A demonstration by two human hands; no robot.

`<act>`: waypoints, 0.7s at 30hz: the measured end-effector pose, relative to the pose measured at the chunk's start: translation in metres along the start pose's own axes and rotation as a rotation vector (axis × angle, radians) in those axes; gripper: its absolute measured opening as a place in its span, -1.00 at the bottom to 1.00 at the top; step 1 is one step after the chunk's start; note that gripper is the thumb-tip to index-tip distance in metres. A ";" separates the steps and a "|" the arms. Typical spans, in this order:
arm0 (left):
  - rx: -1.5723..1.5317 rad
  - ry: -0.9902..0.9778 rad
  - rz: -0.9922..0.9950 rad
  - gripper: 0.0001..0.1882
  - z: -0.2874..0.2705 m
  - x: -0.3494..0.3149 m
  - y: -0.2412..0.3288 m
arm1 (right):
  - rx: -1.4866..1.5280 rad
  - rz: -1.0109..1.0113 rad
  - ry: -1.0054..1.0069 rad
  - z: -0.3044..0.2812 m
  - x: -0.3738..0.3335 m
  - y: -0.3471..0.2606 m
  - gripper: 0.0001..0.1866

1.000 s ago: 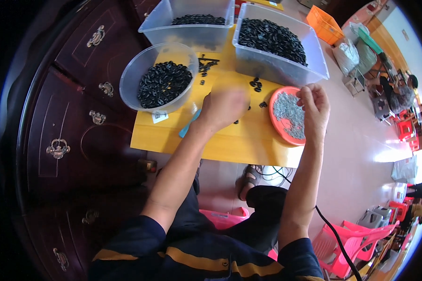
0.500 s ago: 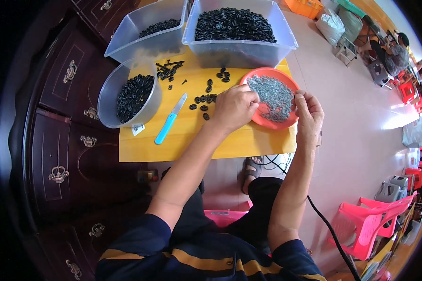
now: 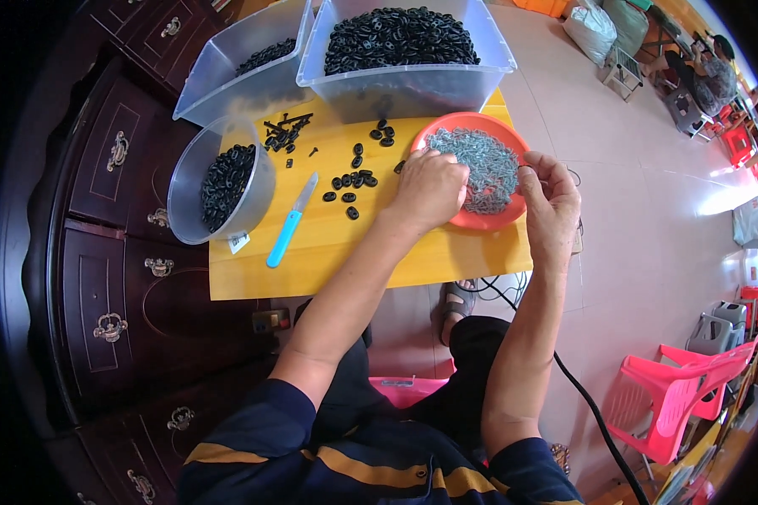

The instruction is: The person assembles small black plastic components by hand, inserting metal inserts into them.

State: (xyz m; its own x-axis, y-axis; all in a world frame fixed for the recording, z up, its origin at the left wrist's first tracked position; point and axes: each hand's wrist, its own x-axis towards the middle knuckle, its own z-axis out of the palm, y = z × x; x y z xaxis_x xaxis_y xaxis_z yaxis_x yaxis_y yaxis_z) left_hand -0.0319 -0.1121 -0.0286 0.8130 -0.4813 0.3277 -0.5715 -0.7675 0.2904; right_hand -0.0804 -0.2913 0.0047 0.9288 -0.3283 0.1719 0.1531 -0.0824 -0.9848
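Note:
A red round plate [image 3: 490, 220] holds a heap of small silvery metal pieces [image 3: 480, 164], too fine to name. My left hand [image 3: 432, 187] lies over the plate's left edge, fingers curled in; whatever they hold is hidden. At the right rim my right hand [image 3: 552, 202] has thumb and fingertips pinched together, with a tiny dark bit showing at the tips that I cannot make out. Left of my left hand, several small black oval pieces with holes [image 3: 358, 179] are scattered on the yellow table [image 3: 328, 273].
A knife with a turquoise handle [image 3: 285, 240] lies on the table. Beside it stands a round clear tub [image 3: 261, 189] of black pieces. Two clear bins [image 3: 404, 94] stand behind. Dark drawers [image 3: 101, 278] flank the left; a pink chair [image 3: 665, 400] and a seated person [image 3: 716, 80] are at right.
The view has shifted a little, so the table's things sit further left in the picture. Both hands stay at the plate; the right fingertips sit slightly higher along its rim.

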 end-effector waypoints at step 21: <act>-0.908 0.282 -0.063 -0.94 -0.073 -0.031 -0.016 | 0.277 0.111 -0.293 0.050 -0.020 -0.012 -0.86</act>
State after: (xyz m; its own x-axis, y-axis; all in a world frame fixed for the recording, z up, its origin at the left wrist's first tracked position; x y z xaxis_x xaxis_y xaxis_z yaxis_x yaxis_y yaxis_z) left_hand -0.0556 -0.0539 0.0220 0.8561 -0.2392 0.4581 -0.4925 -0.1091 0.8634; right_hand -0.0835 -0.2367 0.0124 0.9954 -0.0361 0.0892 0.0947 0.2078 -0.9736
